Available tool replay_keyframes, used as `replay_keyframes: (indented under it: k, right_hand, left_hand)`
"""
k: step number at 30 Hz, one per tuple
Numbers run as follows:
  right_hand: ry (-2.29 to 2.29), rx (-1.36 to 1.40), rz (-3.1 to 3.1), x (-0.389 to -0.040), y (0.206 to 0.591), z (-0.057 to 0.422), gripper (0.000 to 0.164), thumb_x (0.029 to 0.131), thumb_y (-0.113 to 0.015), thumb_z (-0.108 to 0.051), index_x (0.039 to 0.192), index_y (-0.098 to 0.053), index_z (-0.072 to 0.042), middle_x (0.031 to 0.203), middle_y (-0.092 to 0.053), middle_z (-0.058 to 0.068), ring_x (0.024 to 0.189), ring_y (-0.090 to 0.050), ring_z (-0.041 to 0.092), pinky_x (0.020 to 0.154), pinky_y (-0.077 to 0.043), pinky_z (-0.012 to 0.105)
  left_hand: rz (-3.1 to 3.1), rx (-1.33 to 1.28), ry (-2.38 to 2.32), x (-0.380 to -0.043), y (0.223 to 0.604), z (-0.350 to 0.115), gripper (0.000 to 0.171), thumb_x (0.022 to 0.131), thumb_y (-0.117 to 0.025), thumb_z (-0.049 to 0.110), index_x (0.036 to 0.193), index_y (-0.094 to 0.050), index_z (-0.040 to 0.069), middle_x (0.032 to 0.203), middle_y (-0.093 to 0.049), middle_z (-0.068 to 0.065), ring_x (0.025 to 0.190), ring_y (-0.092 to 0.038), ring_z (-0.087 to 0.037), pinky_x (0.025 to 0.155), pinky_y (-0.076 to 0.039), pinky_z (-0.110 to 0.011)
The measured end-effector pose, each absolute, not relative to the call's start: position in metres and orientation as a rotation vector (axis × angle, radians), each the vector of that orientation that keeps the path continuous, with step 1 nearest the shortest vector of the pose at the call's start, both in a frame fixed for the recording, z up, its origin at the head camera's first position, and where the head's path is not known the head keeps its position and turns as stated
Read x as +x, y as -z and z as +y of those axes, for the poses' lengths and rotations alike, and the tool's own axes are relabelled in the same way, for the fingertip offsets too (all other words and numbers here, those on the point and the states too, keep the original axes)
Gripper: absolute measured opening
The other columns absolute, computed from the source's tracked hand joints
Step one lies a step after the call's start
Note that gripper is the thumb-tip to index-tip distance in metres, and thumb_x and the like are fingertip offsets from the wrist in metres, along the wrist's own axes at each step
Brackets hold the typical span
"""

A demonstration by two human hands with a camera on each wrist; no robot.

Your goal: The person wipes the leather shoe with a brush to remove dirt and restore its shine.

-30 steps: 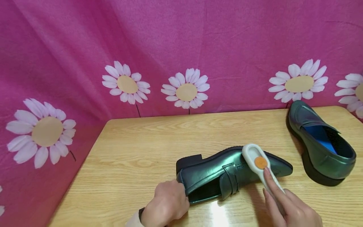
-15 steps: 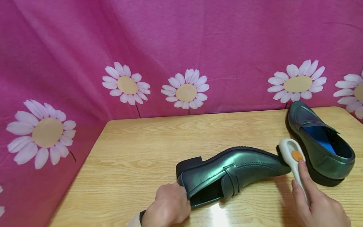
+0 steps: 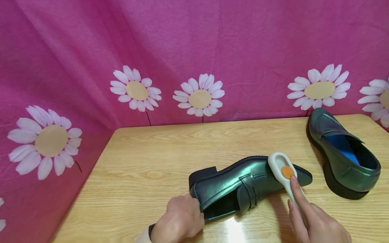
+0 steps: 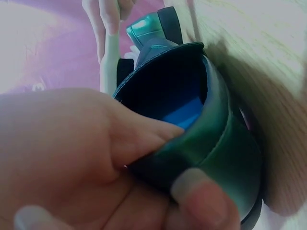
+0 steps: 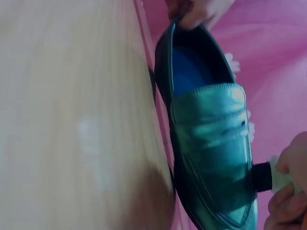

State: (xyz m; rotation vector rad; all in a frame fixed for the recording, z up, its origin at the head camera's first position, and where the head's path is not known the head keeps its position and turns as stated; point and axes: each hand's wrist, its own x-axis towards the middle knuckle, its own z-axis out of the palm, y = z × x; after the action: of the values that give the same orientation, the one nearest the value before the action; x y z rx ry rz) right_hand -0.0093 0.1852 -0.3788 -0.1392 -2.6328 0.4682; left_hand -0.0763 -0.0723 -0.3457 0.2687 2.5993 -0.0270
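A shiny dark green loafer (image 3: 218, 189) lies tipped on its side, toe to the right. My left hand (image 3: 180, 217) grips its heel; in the left wrist view the thumb (image 4: 148, 136) goes inside the opening while the fingers stay outside. My right hand (image 3: 317, 219) holds a white shoe brush (image 3: 281, 168) by its handle, the index finger on an orange round button (image 3: 287, 172). The brush head lies over the loafer's front part. In the right wrist view its dark bristles (image 5: 262, 177) meet the side of the upper.
A second green loafer (image 3: 343, 155) with a blue insole stands upright at the right of the wooden table (image 3: 146, 155). Behind the table hangs a pink cloth (image 3: 243, 40) printed with white daisies.
The brush went right to the loafer's toe tip, then came back left over the front part. The left hand and the loafer stay nearly in place.
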Motion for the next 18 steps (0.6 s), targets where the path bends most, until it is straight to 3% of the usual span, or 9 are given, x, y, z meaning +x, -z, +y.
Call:
replay_keyframes:
  k: [5,7,12,14,18]
  right_hand:
    - [-0.452,-0.189,-2.639,-0.0132,0.3787,0.1946,0.062,0.097,-0.055,-0.026,0.152,-0.027,-0.026,0.053,-0.028,-0.004,0.043,-0.025,0.012,0.043,-0.02,0.027]
    - [-0.486,-0.139,-2.635,-0.0142,0.38,0.1948,0.064,0.095,-0.059,-0.023,0.151,-0.029,-0.025,0.053,-0.044,0.0,0.043,-0.034,0.011,0.041,-0.029,0.027]
    - [-0.594,0.092,-2.599,-0.0125,0.3845,0.1884,0.075,0.083,-0.074,-0.011,0.148,-0.039,-0.026,0.057,-0.048,-0.011,0.046,-0.034,-0.003,0.042,-0.03,0.015]
    - [-0.598,0.156,-2.594,-0.011,0.3856,0.1862,0.079,0.079,-0.077,-0.01,0.146,-0.041,-0.028,0.058,-0.032,-0.016,0.046,-0.024,-0.005,0.042,-0.021,0.013]
    - [-0.547,0.128,-2.617,-0.0113,0.3841,0.1889,0.079,0.079,-0.077,-0.013,0.146,-0.041,-0.031,0.058,-0.029,-0.014,0.046,-0.021,-0.003,0.042,-0.02,0.016]
  left_hand:
    - [2.604,0.27,0.027,-0.0763,0.3464,-0.0729,0.035,0.089,-0.059,0.037,0.078,-0.065,0.004,0.072,-0.055,-0.004,0.064,-0.05,-0.018,0.061,-0.046,-0.033]
    - [2.601,0.264,0.036,-0.0764,0.3469,-0.0728,0.036,0.089,-0.059,0.038,0.078,-0.065,0.005,0.072,-0.055,-0.004,0.064,-0.051,-0.018,0.062,-0.046,-0.033]
    - [2.598,0.255,0.063,-0.0763,0.3477,-0.0727,0.035,0.089,-0.059,0.038,0.078,-0.065,0.005,0.073,-0.056,-0.004,0.065,-0.052,-0.019,0.063,-0.047,-0.033]
    - [2.608,0.263,0.065,-0.0759,0.3478,-0.0725,0.035,0.088,-0.059,0.038,0.077,-0.065,0.005,0.073,-0.056,-0.004,0.065,-0.052,-0.019,0.063,-0.047,-0.034]
    - [2.613,0.265,0.051,-0.0759,0.3472,-0.072,0.036,0.089,-0.059,0.038,0.076,-0.064,0.004,0.072,-0.055,-0.004,0.064,-0.051,-0.019,0.062,-0.047,-0.034]
